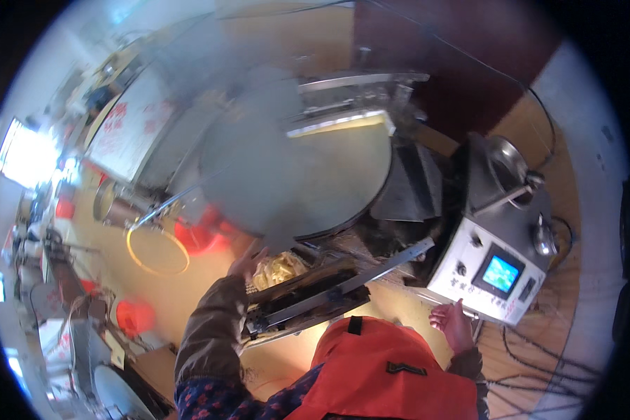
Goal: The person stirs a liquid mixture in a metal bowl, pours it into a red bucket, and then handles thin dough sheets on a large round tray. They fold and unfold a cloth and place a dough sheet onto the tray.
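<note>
A large round griddle plate (308, 182), veiled in steam, fills the middle of the view. At its near edge is my left hand (248, 264), fingers stretched toward the rim; I cannot make out anything held in them. Close beside that hand, a crumpled pile of pale yellow thin sheets (278, 270) lies just below the rim. My right hand (453, 326) is farther right, fingers loosely apart and nothing visible in them, by the lower edge of the white control panel (448, 276). A small lit screen (500, 274) is set in that panel.
Across the plate's far side stands a metal trough (343, 124) with a yellowish edge. A metal bar (350, 283) slants over a dark frame in front of me. Red buckets (134, 317) and a yellow hoop (157, 250) are at left. Cables (539, 357) trail at lower right.
</note>
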{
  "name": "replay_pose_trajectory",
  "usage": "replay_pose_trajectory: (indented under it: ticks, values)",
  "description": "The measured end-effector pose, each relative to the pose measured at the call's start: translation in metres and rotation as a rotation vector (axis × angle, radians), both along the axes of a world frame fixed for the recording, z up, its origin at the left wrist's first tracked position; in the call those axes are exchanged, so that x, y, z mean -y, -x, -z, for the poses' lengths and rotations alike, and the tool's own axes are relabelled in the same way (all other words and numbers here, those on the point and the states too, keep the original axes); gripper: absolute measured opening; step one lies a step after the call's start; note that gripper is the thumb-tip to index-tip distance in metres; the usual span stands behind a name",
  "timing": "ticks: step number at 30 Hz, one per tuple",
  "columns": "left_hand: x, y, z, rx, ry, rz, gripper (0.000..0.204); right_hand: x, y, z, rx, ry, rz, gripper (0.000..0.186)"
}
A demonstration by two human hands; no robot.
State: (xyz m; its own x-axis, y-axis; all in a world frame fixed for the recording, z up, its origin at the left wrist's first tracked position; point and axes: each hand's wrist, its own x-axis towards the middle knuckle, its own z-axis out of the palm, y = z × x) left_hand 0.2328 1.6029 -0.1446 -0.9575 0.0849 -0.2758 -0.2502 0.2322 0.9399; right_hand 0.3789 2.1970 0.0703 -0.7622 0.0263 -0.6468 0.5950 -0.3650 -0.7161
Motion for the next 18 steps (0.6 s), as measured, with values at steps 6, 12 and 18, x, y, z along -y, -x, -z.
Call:
replay_pose_trajectory:
  ticks: [6,12,18]
  values:
    - [0.049,-0.028,-0.084,-0.456,1.026,0.303,0.05,-0.024,0.004,0.003,-0.035,0.094,-0.002,0.073]
    - [-0.016,-0.053,-0.218,-0.548,0.58,-0.138,0.042,-0.06,0.021,0.008,-0.118,0.187,0.004,0.07]
    - [-0.264,-0.072,-0.313,0.069,-0.179,0.216,0.041,-0.111,0.028,0.002,-0.276,0.26,0.011,0.066]
